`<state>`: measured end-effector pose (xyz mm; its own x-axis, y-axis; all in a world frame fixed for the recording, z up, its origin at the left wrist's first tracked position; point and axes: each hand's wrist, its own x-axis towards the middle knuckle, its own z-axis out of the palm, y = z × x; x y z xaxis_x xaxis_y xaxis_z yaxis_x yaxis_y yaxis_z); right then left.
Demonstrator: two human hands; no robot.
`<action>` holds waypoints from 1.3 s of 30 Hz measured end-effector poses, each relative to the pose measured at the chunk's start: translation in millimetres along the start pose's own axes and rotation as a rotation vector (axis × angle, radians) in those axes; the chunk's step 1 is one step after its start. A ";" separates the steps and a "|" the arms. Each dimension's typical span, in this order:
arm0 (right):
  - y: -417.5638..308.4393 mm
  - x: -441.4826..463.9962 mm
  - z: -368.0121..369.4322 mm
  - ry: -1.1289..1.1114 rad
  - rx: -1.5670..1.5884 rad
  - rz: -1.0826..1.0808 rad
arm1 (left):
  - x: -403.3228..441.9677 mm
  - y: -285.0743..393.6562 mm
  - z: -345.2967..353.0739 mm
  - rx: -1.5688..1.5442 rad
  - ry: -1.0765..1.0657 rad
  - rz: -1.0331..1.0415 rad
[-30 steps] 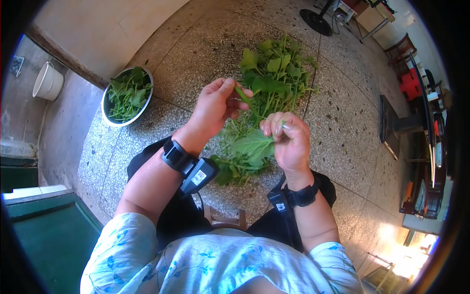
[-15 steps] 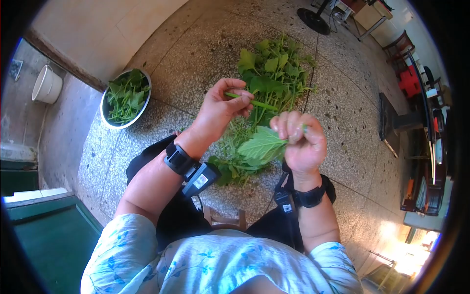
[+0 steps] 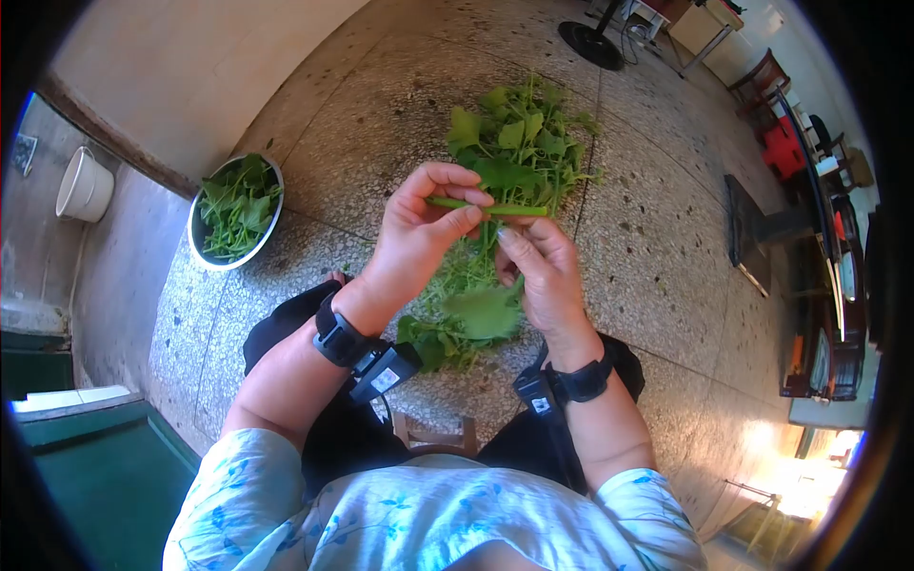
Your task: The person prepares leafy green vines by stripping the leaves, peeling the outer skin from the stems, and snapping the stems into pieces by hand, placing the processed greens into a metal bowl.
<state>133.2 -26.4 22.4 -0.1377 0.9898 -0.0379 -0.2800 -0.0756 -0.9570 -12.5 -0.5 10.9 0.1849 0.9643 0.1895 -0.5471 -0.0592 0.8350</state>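
Observation:
My left hand (image 3: 419, 217) pinches a green stem (image 3: 522, 210) between thumb and fingers, and the stem points right across my front. Close to its far end is my right hand (image 3: 550, 271), closed, with thumb and fingertips just under the stem; whether they touch it I cannot tell. A broad green leaf (image 3: 484, 312), slightly blurred, hangs from my right hand, its stalk mostly hidden by the fingers. Beyond the hands a heap of leafy green vines (image 3: 519, 133) lies on the floor. Below them lie a smaller pile of leaves and thin tendrils (image 3: 433, 344).
A metal basin (image 3: 195, 246) with leafy greens stands on the speckled floor (image 3: 314, 143) to the left. Farther left is a white bucket (image 3: 86, 186). A black round stand base (image 3: 590, 45) is at the far side, and a table with chairs (image 3: 762, 76) lines the right.
My right hand has come left and in toward the stem, bringing the leaf lower. The stem in my left hand now lies more level. The view has shifted slightly.

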 end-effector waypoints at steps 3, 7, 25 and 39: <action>3.9 3.0 -5.9 0.040 0.176 0.031 | -3.6 2.4 6.5 0.148 -0.020 0.004; -3.6 4.4 -7.1 0.066 0.021 -0.086 | -1.6 12.7 -0.1 0.245 0.005 -0.184; -3.3 7.9 -10.4 0.035 -0.302 0.023 | -8.0 3.6 4.5 0.745 -0.021 -0.113; -2.5 10.3 -19.4 -0.062 -0.386 0.037 | -7.7 10.7 0.9 0.546 -0.091 -0.429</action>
<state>150.9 -13.6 18.9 -0.2015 0.9771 -0.0684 0.1025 -0.0484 -0.9936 -19.0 -8.8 18.8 0.3733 0.9075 -0.1928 0.0741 0.1780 0.9812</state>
